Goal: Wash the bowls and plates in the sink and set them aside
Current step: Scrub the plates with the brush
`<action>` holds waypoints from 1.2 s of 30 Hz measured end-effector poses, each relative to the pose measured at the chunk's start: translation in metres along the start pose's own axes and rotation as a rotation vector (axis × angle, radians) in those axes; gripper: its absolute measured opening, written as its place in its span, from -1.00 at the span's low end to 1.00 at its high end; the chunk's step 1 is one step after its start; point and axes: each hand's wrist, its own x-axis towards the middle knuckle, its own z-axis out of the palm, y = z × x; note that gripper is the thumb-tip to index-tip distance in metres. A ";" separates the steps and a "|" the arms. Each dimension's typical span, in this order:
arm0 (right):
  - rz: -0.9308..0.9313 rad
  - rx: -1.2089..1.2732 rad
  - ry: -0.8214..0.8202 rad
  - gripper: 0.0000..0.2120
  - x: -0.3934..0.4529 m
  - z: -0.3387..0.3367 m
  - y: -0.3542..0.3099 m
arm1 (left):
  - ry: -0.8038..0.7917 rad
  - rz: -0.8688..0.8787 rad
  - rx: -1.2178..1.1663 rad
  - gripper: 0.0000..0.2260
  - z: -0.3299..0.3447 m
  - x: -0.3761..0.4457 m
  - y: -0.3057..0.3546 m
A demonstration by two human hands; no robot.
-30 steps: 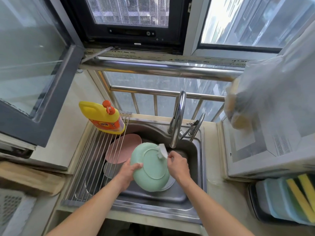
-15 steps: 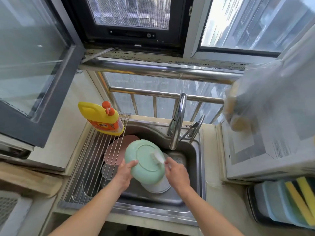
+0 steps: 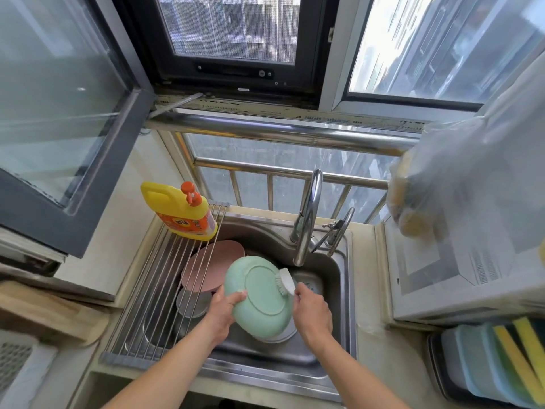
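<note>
Over the steel sink (image 3: 339, 314) I hold a pale green plate (image 3: 259, 296) tilted with its underside toward me. My left hand (image 3: 225, 308) grips its left rim. My right hand (image 3: 312, 312) grips a white dish brush (image 3: 286, 280), whose bristles touch the plate's upper right edge. A pink plate (image 3: 212, 265) leans in the sink's left part, under the rack rods. A grey bowl (image 3: 191, 304) lies below it, and a whitish dish (image 3: 278, 335) shows beneath the green plate.
A roll-up steel drying rack (image 3: 153, 293) covers the sink's left side, with a yellow detergent bottle (image 3: 182, 212) on its far end. The tap (image 3: 308, 219) arches over the basin. A white appliance (image 3: 460, 278) stands on the right, with sponges and containers (image 3: 501, 358) at the near right.
The green plate has shifted a little in my hands, and the brush has moved along its upper right rim. The view has dipped slightly.
</note>
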 end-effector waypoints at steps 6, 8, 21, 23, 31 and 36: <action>0.026 -0.016 0.038 -0.89 0.011 -0.005 -0.021 | 0.005 0.000 -0.007 -0.65 0.003 -0.007 0.001; 0.079 -0.007 -0.012 -0.88 0.012 -0.006 -0.016 | 0.038 0.030 -0.028 -0.63 0.000 -0.004 0.005; -0.133 0.242 -0.220 -0.91 -0.011 -0.007 0.001 | 0.103 0.038 -0.108 -0.64 0.004 0.012 0.011; -0.162 0.261 -0.178 -0.92 -0.009 -0.008 -0.004 | 0.026 0.025 -0.056 -0.68 0.007 0.010 0.011; 0.088 0.097 0.049 -0.86 0.003 -0.002 -0.008 | -0.144 0.296 0.572 -0.75 -0.001 0.004 0.015; 0.130 0.084 0.052 -0.88 0.000 0.000 -0.003 | -0.216 0.762 1.205 -0.86 -0.002 -0.004 0.036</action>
